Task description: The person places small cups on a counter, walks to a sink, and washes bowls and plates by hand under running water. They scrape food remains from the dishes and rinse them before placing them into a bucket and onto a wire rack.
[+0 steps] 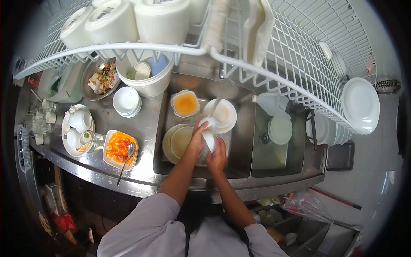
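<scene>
White cup (209, 140) sits between both hands over the left basin of the steel sink (244, 162), just above the stacked plates (177, 143) that lie on the basin floor. In the head view, the only one, the right hand (217, 157) is beneath and slightly right of the cup, fingers curled up around its lower side so that it grips the cup from below. The left hand (198, 138) comes in from the left and lies against the cup's upper rim, fingers bent and pressed together on it; whether the fingertips reach inside the cup cannot be told. Just beyond the hands a white bowl (221, 115) rests in the basin with a utensil leaning in it, and left of that a square container (185, 104) holds orange liquid.

On the counter to the left stand a dish of orange food (116, 147) with a spoon (127, 159) across it, a stack of small bowls (126, 101), a tray of teapots (77, 128) and a white bucket (147, 81). The right basin holds an upturned plate (280, 130).

The wire rack (291, 55) overhead cuts off the far part of the sink and hides the tap. The cup's inside is mostly covered by the left hand, and the fisheye edges blur everything at the borders.
</scene>
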`<action>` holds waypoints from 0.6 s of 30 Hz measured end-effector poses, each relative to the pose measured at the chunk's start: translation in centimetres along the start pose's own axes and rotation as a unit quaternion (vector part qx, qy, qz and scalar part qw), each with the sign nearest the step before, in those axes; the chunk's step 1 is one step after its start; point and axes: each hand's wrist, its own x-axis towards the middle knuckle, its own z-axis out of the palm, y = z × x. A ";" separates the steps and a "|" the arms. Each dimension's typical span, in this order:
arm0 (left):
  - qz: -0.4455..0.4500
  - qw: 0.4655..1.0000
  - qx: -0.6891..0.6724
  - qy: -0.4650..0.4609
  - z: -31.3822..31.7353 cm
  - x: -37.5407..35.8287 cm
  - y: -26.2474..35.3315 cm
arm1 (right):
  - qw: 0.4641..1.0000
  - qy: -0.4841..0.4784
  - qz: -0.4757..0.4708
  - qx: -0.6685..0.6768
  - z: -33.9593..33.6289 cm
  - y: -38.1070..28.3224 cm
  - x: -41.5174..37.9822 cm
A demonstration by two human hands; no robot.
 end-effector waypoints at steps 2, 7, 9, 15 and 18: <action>-0.003 1.000 -0.017 -0.005 0.1 -0.4 0.9 | 1.000 -0.005 -0.011 0.005 0.3 -0.3 0.3; -0.018 0.998 -0.050 -0.030 -1.2 -1.6 1.7 | 0.999 -0.011 -0.052 0.010 0.7 -0.3 -0.1; -0.008 0.997 -0.043 -0.063 -1.6 -1.8 1.7 | 0.998 -0.010 -0.062 0.017 0.6 -0.3 -0.3; -0.048 0.990 -0.098 -0.086 -1.2 -0.2 -0.3 | 0.996 -0.008 -0.093 -0.001 -0.9 -0.4 0.7; -0.054 0.978 -0.186 -0.079 0.4 -0.4 0.4 | 0.990 -0.029 -0.138 -0.016 -1.6 -0.6 3.6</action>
